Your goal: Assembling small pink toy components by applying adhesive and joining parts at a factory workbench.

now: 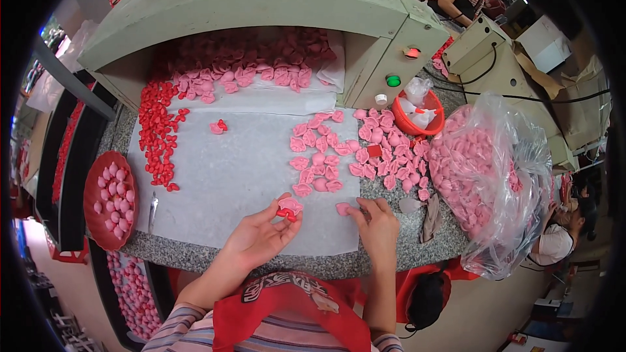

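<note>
My left hand (259,234), palm turned up, holds a small pink molded piece (291,205) between thumb and fingers, with a glossy red part (285,214) against its lower side. To its right, my right hand (378,227) pinches the edge of another pink molded piece (343,208) low over the white sheet (222,176). Loose pink pieces (319,161) lie in rough rows beyond my hands. A single pink piece with a red part (218,128) sits apart on the sheet's far left.
A green-grey machine hood (248,6) arches over more pink pieces at the back. Small red parts (158,150) are heaped at left, beside a red dish (93,189) of pink balls. At right are a clear bag (476,169) of pink pieces and an orange-red basket (435,124).
</note>
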